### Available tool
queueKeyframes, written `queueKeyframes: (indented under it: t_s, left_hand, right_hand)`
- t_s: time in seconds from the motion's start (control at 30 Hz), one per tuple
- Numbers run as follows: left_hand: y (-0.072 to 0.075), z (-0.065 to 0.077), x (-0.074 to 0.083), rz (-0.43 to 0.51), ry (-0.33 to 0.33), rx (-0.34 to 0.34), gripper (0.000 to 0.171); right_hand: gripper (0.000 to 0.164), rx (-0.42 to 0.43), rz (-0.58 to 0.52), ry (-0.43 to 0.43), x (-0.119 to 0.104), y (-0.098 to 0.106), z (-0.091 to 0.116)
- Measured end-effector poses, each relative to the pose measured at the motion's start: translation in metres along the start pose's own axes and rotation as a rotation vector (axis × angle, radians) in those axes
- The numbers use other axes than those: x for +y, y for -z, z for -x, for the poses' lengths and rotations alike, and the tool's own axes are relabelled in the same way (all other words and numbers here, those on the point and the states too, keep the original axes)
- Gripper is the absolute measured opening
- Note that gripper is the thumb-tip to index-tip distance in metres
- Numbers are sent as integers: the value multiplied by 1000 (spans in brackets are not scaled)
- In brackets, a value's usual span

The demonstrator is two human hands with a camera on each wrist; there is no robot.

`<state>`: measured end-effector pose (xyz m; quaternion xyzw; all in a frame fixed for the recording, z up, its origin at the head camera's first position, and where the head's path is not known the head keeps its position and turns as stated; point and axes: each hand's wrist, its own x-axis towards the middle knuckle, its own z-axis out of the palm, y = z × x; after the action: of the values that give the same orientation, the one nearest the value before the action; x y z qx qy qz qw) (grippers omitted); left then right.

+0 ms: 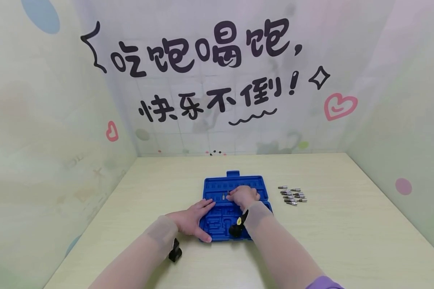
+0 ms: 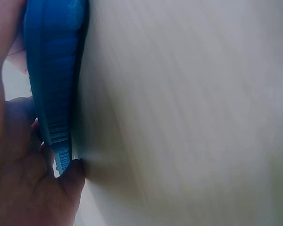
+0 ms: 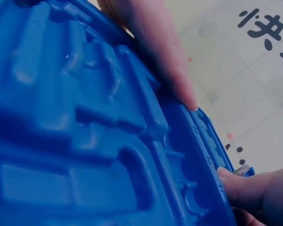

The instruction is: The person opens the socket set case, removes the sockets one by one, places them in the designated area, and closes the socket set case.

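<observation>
An opened blue plastic case [image 1: 217, 224] lies on the table, its moulded lid [image 1: 217, 182] spread flat towards the back wall. My left hand [image 1: 191, 220] rests at its left side, fingers spread and fairly straight along the edge, the thumb by the front corner. Over the lid half, my right hand [image 1: 244, 196] pinches a small metal screwdriver bit [image 3: 241, 170], mostly hidden by the fingers. Another bit [image 1: 223, 196] sits in the lid's slots just left of those fingertips. From the left wrist, the case's ribbed side wall [image 2: 54, 89] shows against the left hand [image 2: 33, 183].
To the right of the case, several loose metal bits [image 1: 293, 196] lie in a cluster on the pale wooden table [image 1: 332, 233]. Printed wall sheets [image 1: 217, 136] stand behind and on both sides.
</observation>
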<state>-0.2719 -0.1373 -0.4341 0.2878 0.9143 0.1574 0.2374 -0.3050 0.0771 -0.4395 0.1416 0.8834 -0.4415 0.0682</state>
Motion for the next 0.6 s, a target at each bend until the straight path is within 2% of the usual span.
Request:
queueKeyframes:
  t_s: [0.27, 0.6]
  left_hand:
    - [0, 1, -1, 2, 7, 3, 113]
    - [-1, 0, -1, -5, 18, 4, 114]
  right_hand:
    - [11, 28, -68, 20, 2, -3, 0]
    - [20, -9, -156, 96, 8, 6, -3]
